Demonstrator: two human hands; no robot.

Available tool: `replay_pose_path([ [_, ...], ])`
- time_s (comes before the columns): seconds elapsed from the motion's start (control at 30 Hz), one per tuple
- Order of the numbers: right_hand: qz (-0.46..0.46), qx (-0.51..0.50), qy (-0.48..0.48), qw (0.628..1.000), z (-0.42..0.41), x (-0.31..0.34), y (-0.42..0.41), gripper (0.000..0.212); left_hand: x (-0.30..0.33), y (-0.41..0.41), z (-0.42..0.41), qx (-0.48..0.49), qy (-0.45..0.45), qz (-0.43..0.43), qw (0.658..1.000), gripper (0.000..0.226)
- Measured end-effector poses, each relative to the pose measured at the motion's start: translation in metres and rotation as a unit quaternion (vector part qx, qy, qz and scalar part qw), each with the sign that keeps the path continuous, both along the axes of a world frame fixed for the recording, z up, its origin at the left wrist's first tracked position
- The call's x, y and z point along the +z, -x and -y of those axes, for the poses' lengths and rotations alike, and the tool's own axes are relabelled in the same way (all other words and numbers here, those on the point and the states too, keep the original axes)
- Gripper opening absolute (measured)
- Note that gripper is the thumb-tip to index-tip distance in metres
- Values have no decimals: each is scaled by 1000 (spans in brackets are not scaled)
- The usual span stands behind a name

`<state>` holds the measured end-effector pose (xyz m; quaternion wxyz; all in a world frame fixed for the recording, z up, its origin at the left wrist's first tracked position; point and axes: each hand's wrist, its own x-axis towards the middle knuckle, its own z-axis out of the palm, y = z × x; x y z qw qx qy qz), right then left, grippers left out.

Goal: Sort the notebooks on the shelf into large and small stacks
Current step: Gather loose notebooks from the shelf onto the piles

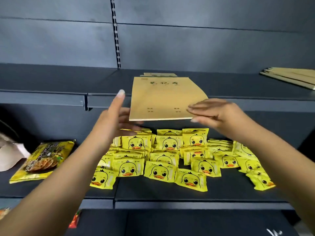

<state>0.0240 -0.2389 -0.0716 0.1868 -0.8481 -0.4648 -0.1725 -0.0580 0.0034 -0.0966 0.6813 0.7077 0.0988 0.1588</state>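
Tan notebook [163, 99] jutting past the shelf lip [109, 101], both hands [117, 116] [214, 111] flat-fingered at its near corners.

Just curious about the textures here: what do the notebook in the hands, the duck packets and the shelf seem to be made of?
Notebook: likely matte kraft paper, tan and dull, its right edge bending.
Duck packets: probably glossy plastic film, with shiny crinkles and crimped ends.
Shelf: looks like dark painted metal, matte, with a slotted upright behind it.
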Motion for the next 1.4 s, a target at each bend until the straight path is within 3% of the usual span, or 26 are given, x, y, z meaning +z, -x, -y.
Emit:
replay_pose_path([
  [0.07, -3, 55, -18, 998, 7, -20, 13, 66, -1, 7, 8, -46, 48, -41, 997, 39],
  [0.17, -157, 30, -191, 969, 10, -38, 35, 48, -15, 15, 22, -24, 97, -45, 994, 12],
  [0.23, -243, -89, -334, 906, 8, -51, 41, 38, -24, 21, 28, 6, 86, -25, 996, 5],
  [0.3, -387, -173, -396, 814, 5, -59, 41, 42, -34, 26, 29, 25, 75, -21, 997, 10],
  [0.37, -544, -160, -419, 709, 1, -60, 43, 33, -40, 34, 29, 26, 71, -34, 997, 12],
  [0.43, -610, -144, -404, 666, -2, -64, 48, 21, -48, 42, 30, 20, 44, -53, 997, 7],
  [0.53, -610, -161, -376, 678, -8, -78, 53, 12, -61, 54, 33, 32, -45, -71, 996, 8],
  [0.63, -568, -146, -395, 707, -9, -76, 56, 11, -55, 63, 34, 51, -104, -25, 993, 6],
  [0.77, -493, -63, -434, 752, -15, -49, 55, 10, -32, 68, 28, 84, -100, 30, 991, 7],
  [0.83, -454, -38, -405, 793, -26, -35, 49, 11, -21, 65, 18, 110, -85, 49, 989, 8],
  [0.9, -402, -51, -357, 842, -39, -20, 38, 16, -9, 63, 5, 139, -67, 73, 985, 7],
  [1.03, -323, -66, -355, 875, -57, 6, 4, 19, 7, 63, -24, 209, -81, 96, 970, 8],
  [1.1, -191, -119, -256, 940, -61, 16, -15, 22, 11, 63, -38, 226, -71, 91, 967, 7],
  [1.17, -111, -162, -155, 968, -66, 27, -32, 29, 13, 61, -50, 244, -65, 83, 964, 11],
  [1.27, -101, -167, -57, 979, -81, 40, -59, 42, 19, 55, -61, 249, -58, 74, 964, 9],
  [1.4, -184, -176, 59, 965, -101, 42, -84, 57, 21, 47, -69, 244, -62, 57, 966, 11],
])
